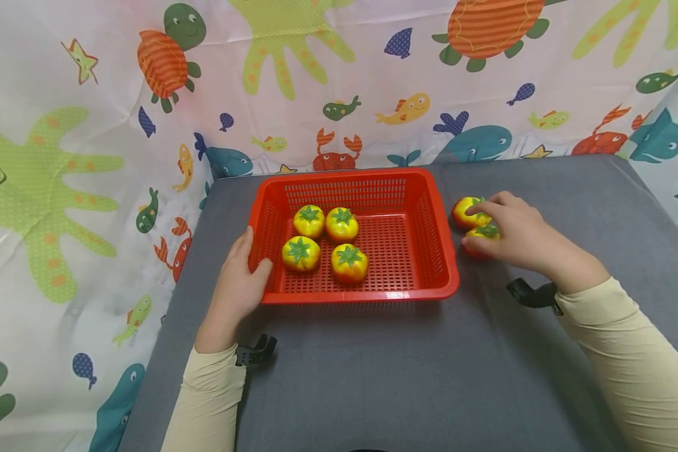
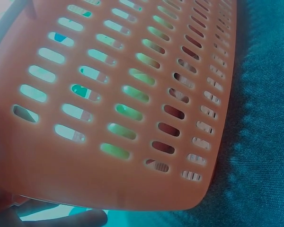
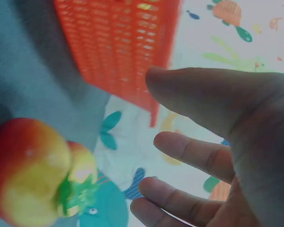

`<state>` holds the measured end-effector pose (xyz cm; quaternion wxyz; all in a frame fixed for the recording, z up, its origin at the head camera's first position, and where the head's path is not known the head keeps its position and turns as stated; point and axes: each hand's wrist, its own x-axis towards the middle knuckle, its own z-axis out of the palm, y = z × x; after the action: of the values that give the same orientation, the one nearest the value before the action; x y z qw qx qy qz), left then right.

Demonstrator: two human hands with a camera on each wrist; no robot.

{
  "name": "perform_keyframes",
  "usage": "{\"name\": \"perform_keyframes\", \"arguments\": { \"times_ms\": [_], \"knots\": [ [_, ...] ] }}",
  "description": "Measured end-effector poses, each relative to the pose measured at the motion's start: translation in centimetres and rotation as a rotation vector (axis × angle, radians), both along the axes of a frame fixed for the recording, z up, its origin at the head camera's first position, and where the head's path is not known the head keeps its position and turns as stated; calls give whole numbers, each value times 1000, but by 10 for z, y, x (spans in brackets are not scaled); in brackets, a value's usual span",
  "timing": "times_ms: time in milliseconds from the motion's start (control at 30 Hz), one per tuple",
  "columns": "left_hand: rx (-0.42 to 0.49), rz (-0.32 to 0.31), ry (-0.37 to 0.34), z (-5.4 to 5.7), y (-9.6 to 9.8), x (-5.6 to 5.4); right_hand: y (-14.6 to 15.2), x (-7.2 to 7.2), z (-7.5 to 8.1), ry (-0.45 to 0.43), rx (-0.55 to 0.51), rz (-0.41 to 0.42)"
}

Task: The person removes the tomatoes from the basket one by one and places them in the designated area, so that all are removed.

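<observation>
A red plastic basket [image 1: 373,295] with slotted walls stands on the table, with several yellow-and-red toy tomatoes [image 1: 299,253] with green leaf tops inside its left half. My left hand [image 1: 238,282] holds the basket at its left front corner, thumb at the rim and fingers along the outer side. To the right of the basket, a back tomato [image 1: 466,213] and a front tomato [image 1: 483,242] lie close together on the table. My right hand [image 1: 516,235] is over this pair, thumb and fingers spread; the right wrist view shows the fingers apart from the tomatoes [image 3: 28,172].
A grey cloth [image 1: 350,370] covers the table. Behind it and along the left and right hangs a white curtain [image 1: 294,119] printed with sea animals. Dark bands sit on both wrists.
</observation>
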<state>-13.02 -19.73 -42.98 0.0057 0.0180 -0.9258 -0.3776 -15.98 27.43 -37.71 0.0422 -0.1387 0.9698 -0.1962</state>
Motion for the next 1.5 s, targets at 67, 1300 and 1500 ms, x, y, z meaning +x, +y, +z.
{"name": "perform_keyframes", "arguments": {
  "times_ms": [67, 1300, 1500],
  "knots": [
    [-7, 5, -4, 1, 0, 0, -5, 0, 5, 11, 1, 11],
    [-10, 14, 2, 0, 2, 0, -120, -38, 33, -47, -16, 206],
    [-13, 15, 1, 0, 1, -1, -136, -45, 34, -50, -6, 264]
  ]
}}
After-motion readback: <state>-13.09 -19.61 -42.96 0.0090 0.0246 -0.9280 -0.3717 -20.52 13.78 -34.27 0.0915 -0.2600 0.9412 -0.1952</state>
